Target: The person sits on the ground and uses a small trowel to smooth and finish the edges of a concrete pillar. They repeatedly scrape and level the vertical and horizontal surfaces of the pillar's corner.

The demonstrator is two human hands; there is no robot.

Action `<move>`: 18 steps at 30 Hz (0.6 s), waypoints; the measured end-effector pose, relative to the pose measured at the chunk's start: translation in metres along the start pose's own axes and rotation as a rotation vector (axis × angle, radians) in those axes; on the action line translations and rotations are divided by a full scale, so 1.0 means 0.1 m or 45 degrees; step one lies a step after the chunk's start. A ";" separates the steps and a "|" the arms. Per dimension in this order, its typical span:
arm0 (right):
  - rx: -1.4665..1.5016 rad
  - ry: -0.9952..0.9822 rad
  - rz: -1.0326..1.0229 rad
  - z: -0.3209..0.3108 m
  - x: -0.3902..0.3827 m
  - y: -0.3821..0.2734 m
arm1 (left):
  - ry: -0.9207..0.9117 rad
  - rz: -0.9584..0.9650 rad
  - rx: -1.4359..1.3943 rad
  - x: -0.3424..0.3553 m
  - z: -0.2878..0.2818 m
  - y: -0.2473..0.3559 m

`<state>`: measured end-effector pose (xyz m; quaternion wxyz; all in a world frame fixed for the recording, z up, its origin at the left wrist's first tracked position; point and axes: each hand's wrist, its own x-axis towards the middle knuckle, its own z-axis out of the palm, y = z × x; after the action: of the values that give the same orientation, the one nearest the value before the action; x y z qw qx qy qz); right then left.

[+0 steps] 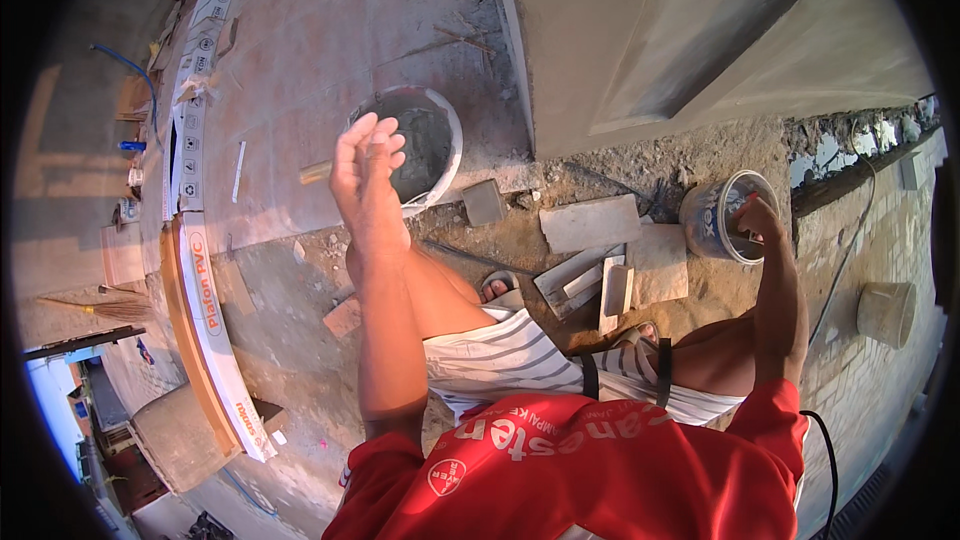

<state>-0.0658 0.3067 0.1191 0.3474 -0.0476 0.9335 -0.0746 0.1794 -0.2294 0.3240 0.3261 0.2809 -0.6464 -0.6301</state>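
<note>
Raised above a round bucket [457, 140] of wet grey mortar [425, 145], my left hand [370, 165] has its fingers curled in; whatever they may hold is hidden. A wooden handle [315, 173] sticks out behind that hand, its other end out of sight. To the right, a pale bucket [705, 220] with blue print stands tilted on the sandy ground. My right hand [762, 218] is at its rim, fingers bent over the edge towards the inside.
Between my feet and the buckets lie broken tile pieces [590, 223] and a small grey block [484, 203]. A plastered wall [720, 30] rises ahead. Long cardboard boxes [215, 320] line the left. Another pale bucket [886, 313] stands far right, near a cable [850, 230].
</note>
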 end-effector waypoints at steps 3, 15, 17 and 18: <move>0.053 -0.025 -0.071 -0.02 0.09 0.19 | -0.448 -0.279 0.374 -0.18 0.43 -0.58; 0.068 0.436 0.120 0.24 0.13 0.14 | 0.029 -0.752 1.751 -0.57 0.54 -2.60; 0.081 0.660 0.065 0.00 -0.05 0.13 | 0.004 -0.727 1.686 -0.61 0.58 -2.64; 0.094 0.757 0.097 -0.07 -0.10 0.16 | -0.008 -0.651 1.748 -0.62 0.66 -2.65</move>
<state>-0.0632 0.3249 0.1280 0.0630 0.0238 0.9921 -0.1060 0.1542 -0.1525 0.0555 -0.0826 0.5623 -0.8107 -0.1403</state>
